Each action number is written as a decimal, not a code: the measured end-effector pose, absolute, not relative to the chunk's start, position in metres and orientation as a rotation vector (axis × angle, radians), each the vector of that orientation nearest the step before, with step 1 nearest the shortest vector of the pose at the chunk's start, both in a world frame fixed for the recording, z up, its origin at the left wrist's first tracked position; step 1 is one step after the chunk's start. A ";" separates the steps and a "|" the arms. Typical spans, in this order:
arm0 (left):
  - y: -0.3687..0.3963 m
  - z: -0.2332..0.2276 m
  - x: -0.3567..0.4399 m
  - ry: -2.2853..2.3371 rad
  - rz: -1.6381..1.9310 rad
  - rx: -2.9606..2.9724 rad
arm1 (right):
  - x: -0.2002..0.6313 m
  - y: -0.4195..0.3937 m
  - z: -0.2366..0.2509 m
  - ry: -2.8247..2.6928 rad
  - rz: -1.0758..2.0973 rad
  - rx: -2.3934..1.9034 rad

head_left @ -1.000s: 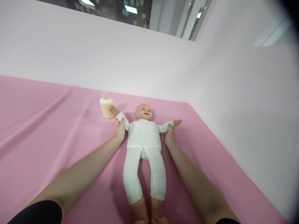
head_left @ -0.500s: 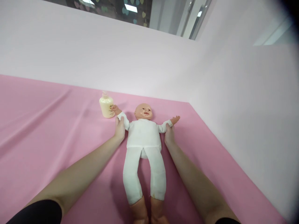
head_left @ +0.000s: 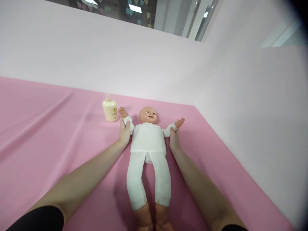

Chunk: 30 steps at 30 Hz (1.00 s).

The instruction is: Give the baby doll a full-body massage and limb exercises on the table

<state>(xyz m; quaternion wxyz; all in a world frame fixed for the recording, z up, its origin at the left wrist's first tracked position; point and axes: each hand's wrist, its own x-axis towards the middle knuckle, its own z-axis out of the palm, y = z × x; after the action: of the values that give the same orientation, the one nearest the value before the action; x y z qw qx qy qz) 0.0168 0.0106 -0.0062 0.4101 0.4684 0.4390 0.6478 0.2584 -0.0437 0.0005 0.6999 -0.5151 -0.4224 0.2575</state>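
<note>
A baby doll (head_left: 148, 138) with a white cloth body lies on its back, head away from me and feet toward me. My left hand (head_left: 124, 132) is closed around the doll's arm on the left side, thumb on top, just below the doll's hand. On the other side, my right hand (head_left: 174, 138) grips the other arm near its wrist. The doll's two arms are spread outward and bent up. My fingers under both arms are mostly hidden. A pump bottle (head_left: 110, 109) of pale yellow liquid stands upright beside the doll's hand on the left.
Pink sheeting (head_left: 60, 134) covers the surface under the doll, with a few creases at the left. A white wall (head_left: 108, 61) rises behind, and another white wall (head_left: 252, 96) runs along the right. A window (head_left: 144, 16) is set above the back wall.
The doll's arm on the left has moved slightly right, away from the pump bottle, with my left hand on it; more of the label shows. The other arm has shifted slightly inward.
</note>
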 end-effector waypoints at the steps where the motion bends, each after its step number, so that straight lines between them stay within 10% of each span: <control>1: 0.009 -0.004 0.017 1.109 1.626 1.207 | 0.257 -0.044 0.002 -0.958 0.565 -1.140; 30: -0.001 0.005 0.021 1.131 1.366 2.031 | 0.246 -0.053 0.006 -1.389 0.424 -1.278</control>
<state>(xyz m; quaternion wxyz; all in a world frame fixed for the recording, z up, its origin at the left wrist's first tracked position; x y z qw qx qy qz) 0.0210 -0.0008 0.0054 0.2208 0.7346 0.4091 0.4942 0.2456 -0.0533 0.0059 0.5676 -0.5440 -0.5910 0.1805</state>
